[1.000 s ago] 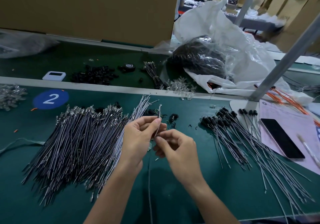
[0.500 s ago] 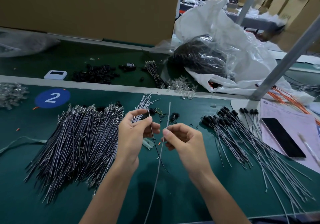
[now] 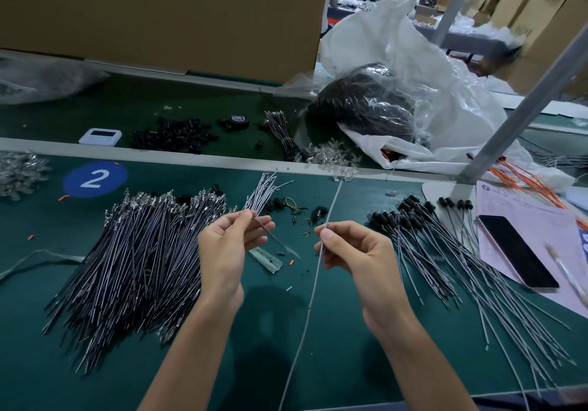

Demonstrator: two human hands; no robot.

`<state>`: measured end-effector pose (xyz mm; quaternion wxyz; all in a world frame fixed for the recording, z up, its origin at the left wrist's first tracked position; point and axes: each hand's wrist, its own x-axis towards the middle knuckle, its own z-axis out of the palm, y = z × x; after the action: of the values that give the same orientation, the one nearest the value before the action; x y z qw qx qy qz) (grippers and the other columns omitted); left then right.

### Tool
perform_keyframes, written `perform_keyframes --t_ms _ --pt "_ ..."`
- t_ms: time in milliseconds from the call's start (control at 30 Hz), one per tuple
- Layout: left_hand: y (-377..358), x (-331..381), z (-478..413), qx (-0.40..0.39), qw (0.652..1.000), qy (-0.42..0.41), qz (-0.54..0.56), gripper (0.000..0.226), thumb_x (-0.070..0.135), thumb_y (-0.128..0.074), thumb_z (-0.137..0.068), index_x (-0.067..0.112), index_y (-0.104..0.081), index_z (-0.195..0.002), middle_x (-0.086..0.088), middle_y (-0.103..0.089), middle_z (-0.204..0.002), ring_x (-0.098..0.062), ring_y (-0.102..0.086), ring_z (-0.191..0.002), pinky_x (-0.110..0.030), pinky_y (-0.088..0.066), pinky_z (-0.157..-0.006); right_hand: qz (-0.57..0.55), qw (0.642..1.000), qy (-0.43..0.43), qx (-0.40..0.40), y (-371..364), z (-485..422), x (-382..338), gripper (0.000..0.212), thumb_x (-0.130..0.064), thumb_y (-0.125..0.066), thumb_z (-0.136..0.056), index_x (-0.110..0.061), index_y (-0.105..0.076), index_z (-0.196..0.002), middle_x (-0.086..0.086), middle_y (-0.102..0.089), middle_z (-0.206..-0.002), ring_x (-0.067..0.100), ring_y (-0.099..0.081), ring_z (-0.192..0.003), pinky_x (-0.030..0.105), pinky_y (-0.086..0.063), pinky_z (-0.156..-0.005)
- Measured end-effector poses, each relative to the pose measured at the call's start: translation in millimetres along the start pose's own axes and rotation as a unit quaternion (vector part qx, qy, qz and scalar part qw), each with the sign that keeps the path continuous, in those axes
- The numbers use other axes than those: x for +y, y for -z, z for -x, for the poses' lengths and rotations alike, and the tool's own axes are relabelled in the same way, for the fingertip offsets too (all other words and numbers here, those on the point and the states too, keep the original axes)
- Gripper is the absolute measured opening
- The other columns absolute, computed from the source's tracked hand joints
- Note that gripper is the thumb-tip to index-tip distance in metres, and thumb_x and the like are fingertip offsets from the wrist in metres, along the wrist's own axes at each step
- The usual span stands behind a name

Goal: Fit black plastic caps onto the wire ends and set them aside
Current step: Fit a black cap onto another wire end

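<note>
A long grey wire (image 3: 314,283) is held nearly upright over the green table (image 3: 334,347); the grip of the right hand (image 3: 362,258) pinches it between thumb and forefinger. The left hand (image 3: 222,248) pinches a shorter dark wire (image 3: 276,237). The uncapped wires (image 3: 136,261) lie at the left, the capped wires (image 3: 445,251) at the right.

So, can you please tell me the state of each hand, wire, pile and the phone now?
left hand, pinches a thin dark wire.
right hand, pinches a long grey wire, top end uncapped.
left pile of wires, uncapped.
right pile of wires, black caps fitted.
phone, screen dark, face up.
</note>
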<state>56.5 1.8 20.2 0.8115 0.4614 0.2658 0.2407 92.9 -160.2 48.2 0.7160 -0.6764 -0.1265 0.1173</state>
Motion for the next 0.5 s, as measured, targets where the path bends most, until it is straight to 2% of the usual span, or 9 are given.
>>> perform_keyframes --t_ms 233,367,500 --pt "-3.1 -4.6 7.6 -0.059 0.997 0.041 0.002 0.014 0.004 -0.053 -0.097 -0.003 -0.064 -0.094 -0.015 -0.075 -0.085 -0.024 -0.075 -0.079 -0.023 -0.059 -0.062 0.003 1.000 0.021 0.021 -1.1 -2.6 0.1 0.014 -0.006 -0.067 -0.088 -0.013 -0.076 -0.082 0.006 -0.070 -0.070 0.012 -0.058 -0.061 0.019 -0.050 -0.061" --pt "-13.8 -19.8 28.5 -0.134 0.986 0.051 -0.084 0.009 0.005 -0.058 -0.095 0.000 -0.064 -0.089 -0.013 -0.075 -0.077 -0.020 -0.074 -0.070 -0.022 -0.055 -0.054 0.046 0.994 0.060 0.073 -9.5 -5.9 3.1 0.013 -0.006 -0.068 -0.088 -0.016 -0.076 -0.083 -0.005 -0.070 -0.069 0.004 -0.056 -0.061 0.015 -0.046 -0.062" --pt "-21.5 -31.9 45.3 -0.152 0.982 0.060 -0.094 0.010 0.009 -0.060 -0.094 0.006 -0.063 -0.085 -0.014 -0.073 -0.070 -0.025 -0.072 -0.061 -0.023 -0.052 -0.049 0.075 0.983 0.086 0.142 -15.8 -7.8 9.2 0.013 -0.009 -0.068 -0.088 -0.018 -0.074 -0.081 -0.006 -0.071 -0.070 0.001 -0.057 -0.061 0.017 -0.048 -0.062"
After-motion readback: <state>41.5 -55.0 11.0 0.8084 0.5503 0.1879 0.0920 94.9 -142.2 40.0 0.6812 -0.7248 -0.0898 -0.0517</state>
